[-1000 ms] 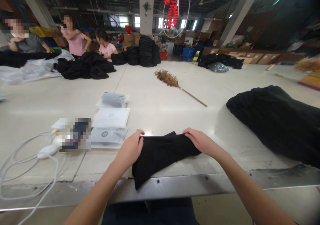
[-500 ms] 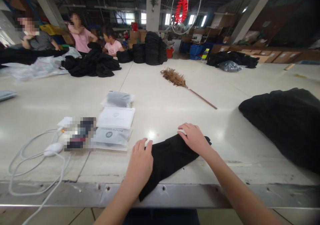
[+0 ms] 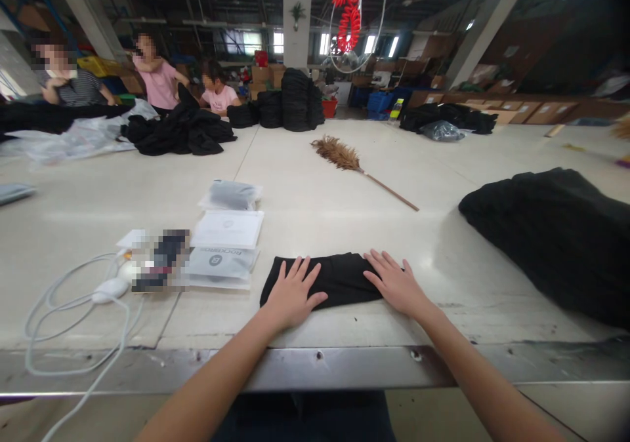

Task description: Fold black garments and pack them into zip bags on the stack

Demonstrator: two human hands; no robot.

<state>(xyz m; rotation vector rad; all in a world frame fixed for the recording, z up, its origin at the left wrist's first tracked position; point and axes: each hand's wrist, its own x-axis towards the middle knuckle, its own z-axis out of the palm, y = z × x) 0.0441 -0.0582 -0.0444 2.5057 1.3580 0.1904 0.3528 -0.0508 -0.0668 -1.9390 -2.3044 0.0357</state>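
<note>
A small folded black cloth garment point(image 3: 329, 278) lies flat on the wide pale worktable point(image 3: 305, 199), close to its metal front edge. The left hand point(image 3: 294, 293) presses on the garment's left end, palm down, fingers spread, grasping nothing. The right hand point(image 3: 396, 282) rests flat on its right end, fingers straight, likewise not gripping. Both forearms reach forward over the edge. Left of the garment sit flat white printed packets point(image 3: 224, 245); right of it, a big heap of black fabric point(image 3: 551, 239).
</note>
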